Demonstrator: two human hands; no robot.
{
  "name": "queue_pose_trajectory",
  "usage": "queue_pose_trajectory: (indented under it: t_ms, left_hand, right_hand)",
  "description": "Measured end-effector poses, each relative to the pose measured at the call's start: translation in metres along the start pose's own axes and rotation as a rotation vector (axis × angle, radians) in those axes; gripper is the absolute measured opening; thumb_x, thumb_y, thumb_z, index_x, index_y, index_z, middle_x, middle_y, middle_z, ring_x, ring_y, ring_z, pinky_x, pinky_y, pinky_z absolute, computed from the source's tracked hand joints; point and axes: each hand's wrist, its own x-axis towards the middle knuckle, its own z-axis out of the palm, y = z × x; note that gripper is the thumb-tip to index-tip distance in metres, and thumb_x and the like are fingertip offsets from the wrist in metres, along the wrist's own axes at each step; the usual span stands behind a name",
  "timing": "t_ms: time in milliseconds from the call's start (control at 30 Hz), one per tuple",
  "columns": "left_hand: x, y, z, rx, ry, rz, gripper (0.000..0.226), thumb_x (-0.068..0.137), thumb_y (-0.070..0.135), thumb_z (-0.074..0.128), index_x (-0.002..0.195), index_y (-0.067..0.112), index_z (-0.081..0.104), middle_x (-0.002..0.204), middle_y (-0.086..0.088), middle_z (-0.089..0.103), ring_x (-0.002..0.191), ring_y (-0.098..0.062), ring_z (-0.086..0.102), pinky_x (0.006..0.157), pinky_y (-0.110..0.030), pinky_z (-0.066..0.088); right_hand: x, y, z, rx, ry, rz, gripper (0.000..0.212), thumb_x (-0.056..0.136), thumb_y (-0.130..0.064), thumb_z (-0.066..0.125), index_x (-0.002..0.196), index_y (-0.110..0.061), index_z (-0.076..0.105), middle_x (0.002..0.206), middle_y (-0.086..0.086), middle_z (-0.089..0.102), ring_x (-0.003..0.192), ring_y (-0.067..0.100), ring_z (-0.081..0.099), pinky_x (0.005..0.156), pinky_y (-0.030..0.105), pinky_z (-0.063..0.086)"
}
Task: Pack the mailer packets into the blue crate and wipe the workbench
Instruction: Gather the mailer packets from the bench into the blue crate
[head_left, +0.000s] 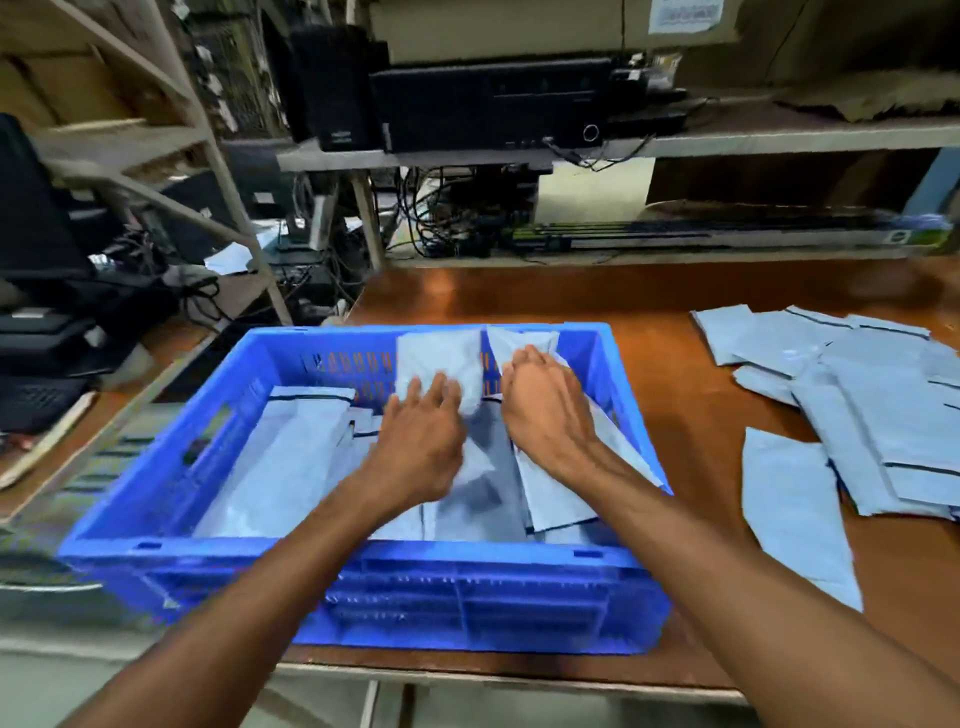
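- Mailer packets (291, 457) were split in two lots on the brown workbench (675, 395), which ran under and beyond both hands.
- Blue crate (467, 597) sat directly below both hands, with packets lying flat and overlapping inside it and a few leaning on its far wall.
- Loose pile (883, 415) of unpacked packets lay well off to the right of the right hand, on the bench and outside the crate.
- Left hand (415, 441) was inside the crate, fingers spread and fairly straight, pressing an upright packet (441, 358) just ahead of it. No closed grip was seen, though the view was blurred.
- Right hand (545, 410) was beside the left, fingers curled down over a second leaning packet (506, 340). Could not tell whether it gripped or merely pushed.
- Handling judgement: the packets looked thin, light, floppy and slick, and apt to slide over each other. Best taken as a small stack pinched at a short edge, then laid flat and pressed down.
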Motion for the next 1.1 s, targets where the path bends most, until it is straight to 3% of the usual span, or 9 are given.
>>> queue_pose_trajectory:
  t_ms: [67, 200, 367, 500, 600, 700, 833, 933, 1100]
  left_hand:
    - [0.009, 0.016, 0.006, -0.043, -0.137, 0.049, 0.065, 0.091, 0.036, 0.014, 0.141, 0.002, 0.034, 0.152, -0.02, 0.027, 0.138, -0.045, 0.029, 0.11, -0.055, 0.03]
    - [0.017, 0.026, 0.007, -0.031, -0.455, 0.132, 0.056, 0.104, 0.043, 0.028, 0.144, 0.004, 0.034, 0.154, -0.023, 0.025, 0.142, -0.041, 0.026, 0.113, -0.047, 0.025]
    - [0.03, -0.007, -0.004, 0.044, -0.438, 0.191, 0.107, 0.081, 0.079, 0.045, 0.155, 0.028, -0.012, 0.162, 0.001, -0.02, 0.15, -0.03, -0.012, 0.12, -0.056, 0.006]
    - [0.035, -0.015, 0.006, 0.121, -0.693, 0.237, 0.133, 0.06, 0.088, 0.061, 0.148, 0.04, -0.027, 0.155, 0.007, -0.037, 0.147, -0.027, -0.023, 0.119, -0.056, 0.0]
    - [0.035, -0.013, 0.009, 0.139, -0.728, 0.246, 0.137, 0.056, 0.087, 0.064, 0.147, 0.042, -0.027, 0.154, 0.007, -0.038, 0.147, -0.027, -0.024, 0.12, -0.056, 0.0]
    - [0.036, -0.006, -0.014, 0.188, -0.682, 0.229, 0.132, 0.06, 0.086, 0.063, 0.152, 0.038, -0.019, 0.158, 0.007, -0.03, 0.149, -0.027, -0.02, 0.12, -0.055, 0.003]
    - [0.045, 0.043, -0.053, -0.108, -0.199, 0.258, 0.096, 0.079, 0.072, 0.058, 0.155, 0.032, 0.016, 0.165, 0.0, 0.006, 0.151, -0.022, 0.01, 0.119, -0.051, 0.019]
    - [0.049, 0.128, -0.062, -0.29, 0.098, 0.378, 0.065, 0.091, 0.051, 0.058, 0.146, 0.023, 0.039, 0.152, -0.004, 0.038, 0.142, -0.022, 0.031, 0.115, -0.045, 0.028]
    - [0.032, 0.291, -0.02, -0.24, -0.102, 0.47, 0.068, 0.094, 0.053, 0.05, 0.152, 0.028, 0.026, 0.163, -0.001, 0.017, 0.15, -0.025, 0.009, 0.121, -0.051, 0.006]
  right_hand:
    - [0.003, 0.006, 0.008, -0.084, -0.122, 0.003, 0.043, 0.09, -0.019, 0.029, 0.106, 0.0, 0.065, 0.112, 0.022, 0.063, 0.107, 0.037, 0.058, 0.092, 0.044, 0.045]
    - [-0.002, 0.026, 0.026, -0.223, -0.674, 0.048, 0.047, 0.093, -0.02, 0.034, 0.129, 0.002, 0.053, 0.141, 0.029, 0.044, 0.134, 0.044, 0.036, 0.109, 0.051, 0.035]
    - [-0.004, 0.019, -0.006, -0.2, -0.849, -0.003, 0.112, 0.084, -0.052, 0.066, 0.154, -0.016, -0.014, 0.162, 0.017, -0.014, 0.15, 0.032, -0.008, 0.121, 0.047, 0.011]
    - [-0.004, 0.017, -0.026, -0.505, -1.093, -0.069, 0.143, 0.062, -0.054, 0.086, 0.15, -0.031, -0.024, 0.163, 0.01, -0.014, 0.15, 0.029, 0.008, 0.115, 0.047, 0.024]
    - [-0.01, 0.02, -0.014, -0.525, -1.073, -0.105, 0.141, 0.065, -0.045, 0.088, 0.152, -0.027, -0.021, 0.161, 0.017, -0.014, 0.147, 0.034, 0.018, 0.111, 0.045, 0.031]
    - [-0.001, 0.027, -0.023, -0.436, -1.023, -0.116, 0.13, 0.055, -0.05, 0.091, 0.155, -0.017, 0.015, 0.158, 0.014, 0.025, 0.138, 0.032, 0.038, 0.106, 0.043, 0.042]
    - [0.007, 0.078, -0.084, -0.141, -0.502, -0.127, 0.055, 0.082, -0.043, 0.071, 0.128, -0.018, 0.056, 0.13, 0.011, 0.058, 0.113, 0.029, 0.056, 0.093, 0.041, 0.051]
    - [-0.004, 0.15, -0.132, -0.002, -0.218, -0.01, 0.041, 0.092, -0.034, 0.059, 0.13, -0.019, 0.058, 0.126, 0.01, 0.064, 0.116, 0.032, 0.056, 0.096, 0.039, 0.048]
    - [-0.061, 0.307, -0.127, -0.048, -0.242, 0.28, 0.031, 0.089, -0.024, 0.064, 0.117, -0.012, 0.067, 0.12, 0.012, 0.067, 0.111, 0.033, 0.06, 0.096, 0.038, 0.046]
